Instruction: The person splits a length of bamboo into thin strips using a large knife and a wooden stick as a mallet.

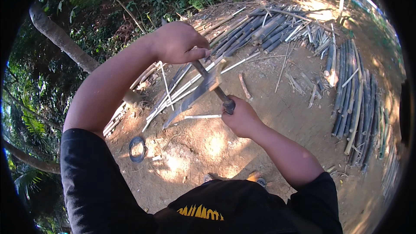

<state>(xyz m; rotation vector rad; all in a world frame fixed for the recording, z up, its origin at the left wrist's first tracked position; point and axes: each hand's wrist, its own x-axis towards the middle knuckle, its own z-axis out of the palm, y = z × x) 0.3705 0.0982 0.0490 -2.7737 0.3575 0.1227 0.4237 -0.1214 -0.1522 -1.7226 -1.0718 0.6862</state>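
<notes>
My left hand point(184, 43) is raised ahead of me, with its fingers closed around the upper part of a dark stick point(200, 68). The stick slants down to my right hand point(242, 117), which grips its thick, knobby lower end. Between my hands, a long grey blade point(189, 102) crosses the stick and points down to the left. A pale, wood-coloured piece point(219, 74) sits where the two cross. Blur hides how the blade and the stick are joined, or whether they only touch.
Dark bamboo poles point(268, 30) lie heaped at the far side, with more poles point(353, 99) on the right. Pale split strips point(173, 95) lie beyond my hands. A black coil point(138, 149) rests on the dirt at left, near a leaning tree trunk point(63, 39). A short stick point(245, 85) lies ahead.
</notes>
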